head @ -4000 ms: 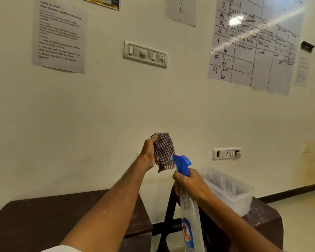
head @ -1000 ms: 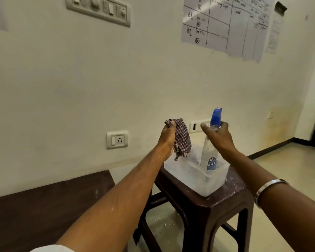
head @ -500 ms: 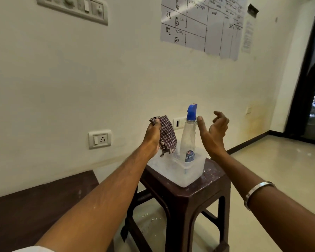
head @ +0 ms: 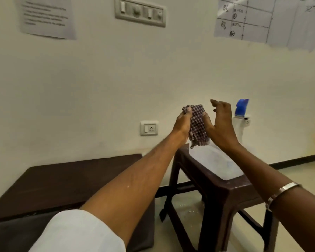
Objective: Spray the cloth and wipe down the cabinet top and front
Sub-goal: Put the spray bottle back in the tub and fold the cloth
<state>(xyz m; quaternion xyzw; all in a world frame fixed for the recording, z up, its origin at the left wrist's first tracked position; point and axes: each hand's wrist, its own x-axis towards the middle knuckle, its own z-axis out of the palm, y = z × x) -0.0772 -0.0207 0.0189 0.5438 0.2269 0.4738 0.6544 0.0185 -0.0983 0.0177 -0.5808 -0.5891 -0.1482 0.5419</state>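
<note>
Fingers of the left hand [head: 183,124] clenched the checked cloth [head: 198,127] above the stool's [head: 224,190] back edge, while the right hand [head: 219,127], thumb touching it, fingers spread loose, seemed ready to refold it, the spray bottle [head: 241,110] parked behind.

Before you, a dark plastic stool [head: 224,190] bearing a clear tub [head: 216,164], wall socket [head: 149,128], switch panel [head: 140,12], printed notice [head: 46,16], hand-drawn chart [head: 269,20]
</note>
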